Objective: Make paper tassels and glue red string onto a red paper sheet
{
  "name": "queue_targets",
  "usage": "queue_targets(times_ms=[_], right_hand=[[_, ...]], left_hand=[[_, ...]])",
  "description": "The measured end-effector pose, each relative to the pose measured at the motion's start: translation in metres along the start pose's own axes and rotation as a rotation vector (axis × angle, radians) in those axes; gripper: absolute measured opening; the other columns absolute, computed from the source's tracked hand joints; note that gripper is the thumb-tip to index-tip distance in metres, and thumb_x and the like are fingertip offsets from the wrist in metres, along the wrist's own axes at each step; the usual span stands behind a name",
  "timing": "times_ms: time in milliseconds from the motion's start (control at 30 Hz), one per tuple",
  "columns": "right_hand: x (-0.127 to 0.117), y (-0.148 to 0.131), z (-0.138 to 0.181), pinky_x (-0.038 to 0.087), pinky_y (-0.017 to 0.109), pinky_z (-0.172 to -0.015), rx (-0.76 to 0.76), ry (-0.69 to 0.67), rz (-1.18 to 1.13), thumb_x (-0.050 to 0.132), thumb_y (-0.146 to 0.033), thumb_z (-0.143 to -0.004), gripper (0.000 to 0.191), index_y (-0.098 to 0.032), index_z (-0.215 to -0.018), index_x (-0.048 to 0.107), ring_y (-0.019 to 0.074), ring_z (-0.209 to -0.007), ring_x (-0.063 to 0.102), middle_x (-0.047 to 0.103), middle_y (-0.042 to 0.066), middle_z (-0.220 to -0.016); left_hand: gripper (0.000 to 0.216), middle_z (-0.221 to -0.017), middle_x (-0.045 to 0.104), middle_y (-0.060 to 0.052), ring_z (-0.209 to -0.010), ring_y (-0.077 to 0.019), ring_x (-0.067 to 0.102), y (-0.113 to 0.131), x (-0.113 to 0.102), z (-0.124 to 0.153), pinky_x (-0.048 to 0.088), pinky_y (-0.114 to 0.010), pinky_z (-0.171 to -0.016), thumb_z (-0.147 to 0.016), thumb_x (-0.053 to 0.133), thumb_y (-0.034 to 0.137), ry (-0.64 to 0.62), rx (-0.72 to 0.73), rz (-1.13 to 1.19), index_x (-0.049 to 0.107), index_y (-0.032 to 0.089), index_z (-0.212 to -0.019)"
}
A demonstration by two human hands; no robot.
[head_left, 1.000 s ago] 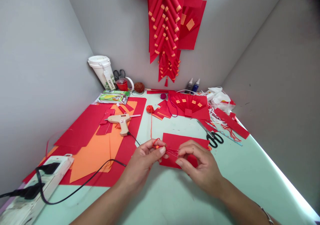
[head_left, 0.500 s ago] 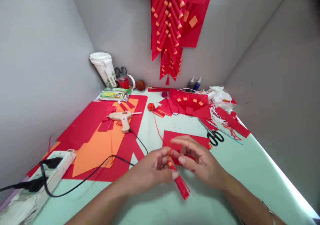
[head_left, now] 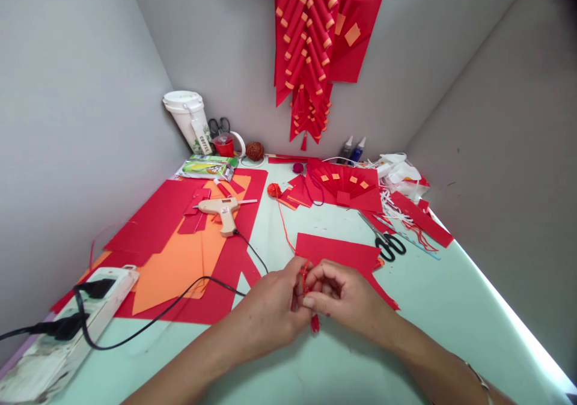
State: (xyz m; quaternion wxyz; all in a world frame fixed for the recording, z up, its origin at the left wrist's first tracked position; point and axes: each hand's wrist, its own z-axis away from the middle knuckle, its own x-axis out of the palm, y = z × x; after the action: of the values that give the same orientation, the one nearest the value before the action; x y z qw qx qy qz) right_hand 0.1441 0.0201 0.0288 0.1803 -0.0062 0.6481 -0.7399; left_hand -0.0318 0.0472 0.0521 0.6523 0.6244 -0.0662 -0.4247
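Note:
Close together over the near middle of the table, my two hands meet around a red tassel. My left hand is closed on the tassel, whose fringe pokes out below the fingers; the rest is hidden. Orange yarn runs from a small ball down to the fingers and loops at the left index finger. Fingers curled and thumb pressed in, my right hand pinches at the yarn by the tassel's top. The exact fingertip contact is partly covered.
Red card lies just beyond my hands. Scissors rest at the right. Left are a glue gun on red and orange paper, its black cable, and a power strip. Red paper firecracker decorations hang at the back wall.
My right hand has moved left and closed its fingers at the yarn beside my left hand. The tassel has turned, and less of its fringe shows.

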Motion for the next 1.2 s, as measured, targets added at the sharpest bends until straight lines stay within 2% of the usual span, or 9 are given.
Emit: queue_targets(times_ms=[100, 167, 300, 400, 500, 633, 800, 900, 1200], right_hand=[[0.002, 0.000, 0.001, 0.039, 0.023, -0.054, 0.016, -0.020, -0.055, 0.069, -0.024, -0.077, 0.008, -0.020, -0.078, 0.062, 0.0107, -0.057, 0.048, 0.057, -0.004, -0.067], [-0.001, 0.002, 0.000, 0.041, 0.023, -0.054, 0.043, -0.002, -0.166, 0.067, -0.029, -0.080, 0.010, -0.020, -0.080, 0.062, 0.0111, -0.057, 0.052, 0.060, -0.003, -0.068], [-0.016, 0.004, -0.004, 0.042, 0.022, -0.051, 0.082, 0.135, -0.495, 0.067, -0.042, -0.084, 0.024, -0.019, -0.087, 0.062, 0.0103, -0.050, 0.053, 0.062, -0.003, -0.060], [-0.025, 0.005, -0.008, 0.043, 0.019, -0.049, 0.049, 0.258, -0.727, 0.075, -0.040, -0.077, 0.025, -0.018, -0.082, 0.063, 0.0098, -0.052, 0.056, 0.063, -0.002, -0.062], [-0.026, 0.006, -0.011, 0.046, 0.017, -0.051, 0.028, 0.280, -0.840, 0.079, -0.036, -0.074, 0.024, -0.019, -0.081, 0.064, 0.0111, -0.059, 0.061, 0.064, -0.001, -0.064], [-0.022, 0.008, -0.010, 0.049, 0.018, -0.055, 0.013, 0.257, -0.829, 0.077, -0.036, -0.078, 0.022, -0.019, -0.083, 0.065, 0.0105, -0.059, 0.062, 0.067, -0.001, -0.066], [-0.021, 0.008, -0.008, 0.050, 0.018, -0.058, 0.005, 0.282, -0.797, 0.077, -0.037, -0.078, 0.022, -0.019, -0.085, 0.065, 0.0101, -0.059, 0.062, 0.069, 0.000, -0.068], [-0.020, 0.010, -0.008, 0.050, 0.018, -0.059, -0.010, 0.252, -0.772, 0.073, -0.036, -0.083, 0.020, -0.019, -0.087, 0.064, 0.0102, -0.061, 0.064, 0.069, 0.001, -0.068], [-0.017, 0.013, -0.006, 0.049, 0.016, -0.054, -0.007, 0.162, -0.708, 0.069, -0.037, -0.086, 0.020, -0.018, -0.092, 0.065, 0.0087, -0.055, 0.062, 0.069, -0.001, -0.065]], left_hand=[[0.011, -0.072, 0.062, 0.001, -0.061, -0.0173, 0.055, 0.002, -0.001, -0.001, 0.029, -0.024, -0.053, -0.081, 0.057, 0.024, -0.002, -0.007, -0.004, 0.055, 0.024, -0.093], [0.020, -0.073, 0.063, 0.001, -0.064, -0.0177, 0.056, 0.002, -0.001, -0.002, 0.034, -0.025, -0.056, -0.081, 0.061, 0.026, 0.003, -0.025, 0.047, 0.055, 0.024, -0.099], [0.037, -0.084, 0.065, -0.001, -0.077, -0.0185, 0.057, -0.001, -0.003, -0.006, 0.041, -0.027, -0.070, -0.080, 0.067, 0.036, 0.131, -0.062, 0.218, 0.054, 0.023, -0.112], [0.026, -0.082, 0.060, -0.001, -0.076, -0.0167, 0.053, -0.006, -0.004, -0.009, 0.041, -0.026, -0.069, -0.081, 0.066, 0.040, 0.221, -0.083, 0.360, 0.059, 0.020, -0.097], [0.024, -0.074, 0.056, 0.001, -0.069, -0.0136, 0.048, -0.008, -0.004, -0.012, 0.037, -0.024, -0.063, -0.079, 0.068, 0.041, 0.189, -0.105, 0.507, 0.061, 0.019, -0.085], [0.027, -0.071, 0.055, 0.003, -0.065, -0.0113, 0.045, -0.006, -0.004, -0.012, 0.034, -0.022, -0.061, -0.076, 0.072, 0.043, 0.157, -0.148, 0.622, 0.063, 0.018, -0.080], [0.031, -0.071, 0.056, 0.003, -0.066, -0.0117, 0.046, -0.004, -0.004, -0.012, 0.035, -0.023, -0.063, -0.076, 0.072, 0.047, 0.161, -0.174, 0.639, 0.064, 0.018, -0.081], [0.033, -0.072, 0.056, 0.002, -0.066, -0.0115, 0.046, -0.008, -0.002, -0.013, 0.035, -0.022, -0.061, -0.072, 0.075, 0.046, 0.155, -0.182, 0.658, 0.063, 0.018, -0.085], [0.026, -0.069, 0.056, 0.002, -0.066, -0.0134, 0.049, -0.014, -0.002, -0.013, 0.037, -0.026, -0.063, -0.081, 0.064, 0.042, 0.213, -0.141, 0.500, 0.058, 0.017, -0.083]])
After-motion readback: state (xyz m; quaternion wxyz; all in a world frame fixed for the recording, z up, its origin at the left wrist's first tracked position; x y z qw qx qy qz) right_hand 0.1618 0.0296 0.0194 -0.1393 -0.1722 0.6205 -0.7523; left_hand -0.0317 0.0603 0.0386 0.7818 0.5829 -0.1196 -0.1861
